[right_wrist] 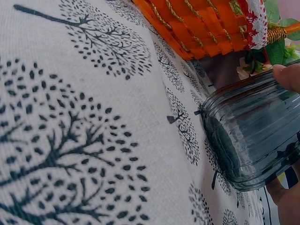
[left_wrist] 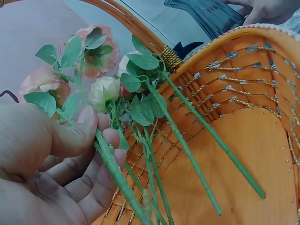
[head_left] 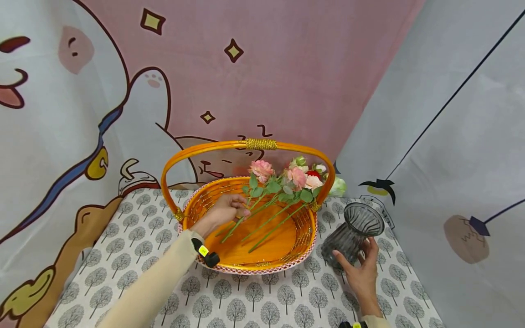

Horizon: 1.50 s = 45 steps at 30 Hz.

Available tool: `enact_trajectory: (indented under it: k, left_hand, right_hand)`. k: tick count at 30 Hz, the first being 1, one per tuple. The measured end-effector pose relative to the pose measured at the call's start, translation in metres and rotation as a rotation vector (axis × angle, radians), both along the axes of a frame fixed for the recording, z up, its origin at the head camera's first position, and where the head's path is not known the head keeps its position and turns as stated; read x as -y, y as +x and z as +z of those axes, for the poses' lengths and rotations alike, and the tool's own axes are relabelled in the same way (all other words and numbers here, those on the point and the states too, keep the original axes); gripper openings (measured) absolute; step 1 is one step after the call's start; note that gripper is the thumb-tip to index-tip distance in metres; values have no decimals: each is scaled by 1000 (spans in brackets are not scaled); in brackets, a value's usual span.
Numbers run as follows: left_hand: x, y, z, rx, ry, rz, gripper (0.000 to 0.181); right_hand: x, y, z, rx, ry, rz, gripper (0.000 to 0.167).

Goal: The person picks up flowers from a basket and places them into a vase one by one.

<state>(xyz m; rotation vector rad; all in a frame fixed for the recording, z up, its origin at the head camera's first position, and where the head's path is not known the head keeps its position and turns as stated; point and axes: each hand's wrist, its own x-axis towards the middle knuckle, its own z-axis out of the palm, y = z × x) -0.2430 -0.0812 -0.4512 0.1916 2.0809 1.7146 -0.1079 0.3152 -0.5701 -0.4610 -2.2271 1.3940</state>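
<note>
Inside the orange basket [head_left: 262, 269], my left hand [head_left: 224, 210] pinches the green stem [left_wrist: 115, 171] of a pink flower [head_left: 261, 170] between thumb and fingers. Other flowers, pink, white and red, lean on the basket's right side, their stems [head_left: 270, 233] pointing down toward its floor. To the right of the basket, my right hand [head_left: 362, 275] grips a grey ribbed glass vase [head_left: 343, 243], thumb on one side and fingers on the other. The vase tilts, its flared mouth up and to the right. In the right wrist view the vase's base [right_wrist: 225, 145] faces the basket side.
The basket's tall arched handle [head_left: 261, 144] rises over the flowers. A white cloth with grey tree prints [head_left: 203, 303] covers the table. Behind stands a pink curtain [head_left: 287, 68] with cartoon figures, and a pale curtain [head_left: 459, 150] hangs at the right.
</note>
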Motion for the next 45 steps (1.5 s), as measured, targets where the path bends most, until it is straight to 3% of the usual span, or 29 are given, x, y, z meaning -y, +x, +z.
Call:
enact_trajectory:
  k: [11, 21, 34, 38, 45]
  left_hand:
    - [3, 16, 0, -92, 27, -6, 23]
    - [-8, 37, 8, -145, 62, -36, 25]
    - [-48, 50, 21, -159, 161, -126, 18]
    - [-62, 52, 26, -163, 198, -164, 18]
    - [-91, 51, 40, -169, 216, -181, 16]
  right_hand:
    - [1, 0, 1, 7, -9, 1, 115]
    - [2, 1, 1, 11, -11, 1, 115]
    - [4, 3, 4, -7, -13, 21, 116]
    - [7, 5, 5, 10, -21, 35, 118]
    - [10, 11, 5, -23, -35, 47, 117]
